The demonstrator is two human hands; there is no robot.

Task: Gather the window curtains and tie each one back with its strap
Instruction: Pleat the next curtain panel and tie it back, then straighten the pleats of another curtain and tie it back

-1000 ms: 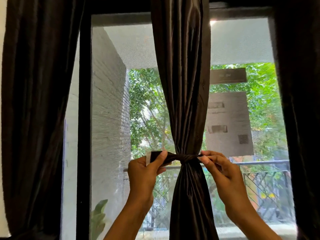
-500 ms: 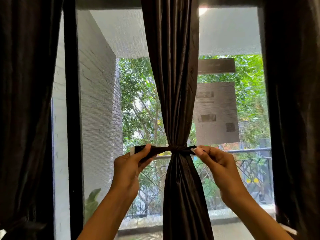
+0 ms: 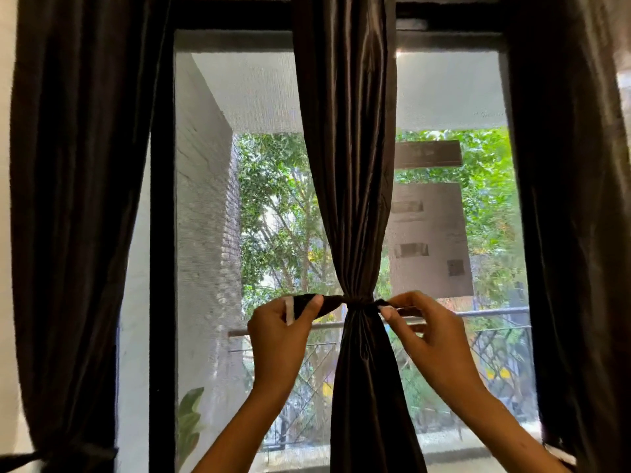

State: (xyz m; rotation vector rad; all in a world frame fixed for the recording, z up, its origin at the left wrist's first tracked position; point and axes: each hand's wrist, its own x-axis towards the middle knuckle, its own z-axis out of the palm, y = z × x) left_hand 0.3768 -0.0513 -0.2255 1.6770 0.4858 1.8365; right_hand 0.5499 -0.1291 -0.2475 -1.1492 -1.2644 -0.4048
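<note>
Window-side middle curtain [image 3: 345, 165], strap [image 3: 356, 299] ends pinched between left hand [image 3: 278, 339] and right hand [image 3: 432, 339].

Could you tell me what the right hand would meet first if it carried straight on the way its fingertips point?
The right hand points left, so it would likely meet the gathered dark brown satin middle curtain at its cinched waist, where the dark fabric strap wraps it.

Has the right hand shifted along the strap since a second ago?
No: the right hand still pinches the strap just right of the middle curtain's cinch; only the view shifted.
</note>
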